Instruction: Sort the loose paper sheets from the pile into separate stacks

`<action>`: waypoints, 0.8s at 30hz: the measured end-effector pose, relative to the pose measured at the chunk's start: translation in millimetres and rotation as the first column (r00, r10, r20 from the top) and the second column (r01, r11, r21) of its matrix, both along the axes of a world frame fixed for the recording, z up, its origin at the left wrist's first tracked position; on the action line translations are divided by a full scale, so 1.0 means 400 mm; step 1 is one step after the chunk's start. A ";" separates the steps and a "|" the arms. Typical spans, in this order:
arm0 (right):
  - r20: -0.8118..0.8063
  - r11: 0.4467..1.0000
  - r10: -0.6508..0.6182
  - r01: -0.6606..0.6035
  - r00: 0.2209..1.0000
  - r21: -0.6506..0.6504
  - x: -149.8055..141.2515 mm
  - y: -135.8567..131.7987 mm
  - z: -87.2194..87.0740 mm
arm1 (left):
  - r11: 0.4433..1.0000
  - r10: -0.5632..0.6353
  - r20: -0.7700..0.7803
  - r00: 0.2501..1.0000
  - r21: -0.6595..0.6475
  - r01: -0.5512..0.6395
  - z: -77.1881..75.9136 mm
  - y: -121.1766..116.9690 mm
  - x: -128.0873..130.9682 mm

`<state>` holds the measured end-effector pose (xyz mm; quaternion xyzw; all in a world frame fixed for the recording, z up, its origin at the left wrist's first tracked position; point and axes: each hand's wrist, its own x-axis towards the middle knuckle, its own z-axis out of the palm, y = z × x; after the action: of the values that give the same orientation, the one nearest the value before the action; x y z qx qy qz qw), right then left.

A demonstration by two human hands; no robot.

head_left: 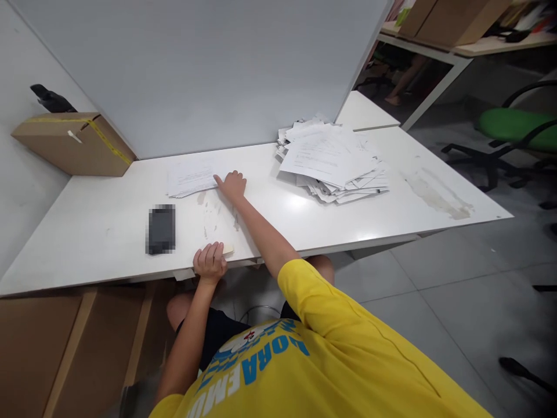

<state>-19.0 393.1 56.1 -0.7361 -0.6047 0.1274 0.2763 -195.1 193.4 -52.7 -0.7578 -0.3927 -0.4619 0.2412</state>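
My right hand (232, 186) rests on the white desk. Its thumb stretches left to the right edge of a small stack of printed sheets (189, 179), with the other fingers bent and apart from the thumb. At the desk's front edge, my left hand (209, 261) is closed, fingers curled. A pale cream piece (228, 249) shows beside its thumb side; whether the hand holds it or grips the desk edge is unclear. A dark, pixelated rectangular object (161, 229) lies left of my hands. Right of them is a larger, untidy heap of papers (331, 159).
A cardboard box (82, 142) with yellow tape leans at the desk's back left, a black object (53, 98) behind it. A grey panel (217, 69) borders the back. Brown cardboard (35, 348) stands below left. A green chair (517, 128) is at right; a person's leg (407, 81) shows beyond.
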 end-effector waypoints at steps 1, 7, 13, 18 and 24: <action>-0.015 0.999 -0.036 0.036 0.999 -0.003 -0.021 0.005 0.000 | 1.000 -0.001 0.010 1.000 -0.012 0.002 -0.005 0.001 -0.002; -0.044 0.995 -0.069 0.072 0.997 0.065 -0.070 0.001 -0.017 | 0.999 0.031 -0.025 0.999 0.020 -0.030 -0.005 0.002 -0.004; -0.101 0.993 -0.112 0.115 0.989 0.032 -0.064 0.020 -0.009 | 0.993 0.002 -0.048 0.999 0.117 0.003 0.015 0.002 0.001; -0.203 0.987 -0.151 0.137 0.967 -0.084 -0.077 0.045 0.006 | 0.991 0.023 -0.065 0.998 0.136 -0.014 0.021 0.000 0.004; -0.244 0.986 -0.164 0.153 0.956 -0.064 -0.072 0.037 0.008 | 0.991 0.029 -0.052 0.998 0.135 -0.022 0.019 -0.002 0.005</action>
<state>-47.6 408.0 59.3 -0.7663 -0.5015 0.2095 0.3425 -193.3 192.6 -45.0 -0.7469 -0.3636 -0.4637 0.3082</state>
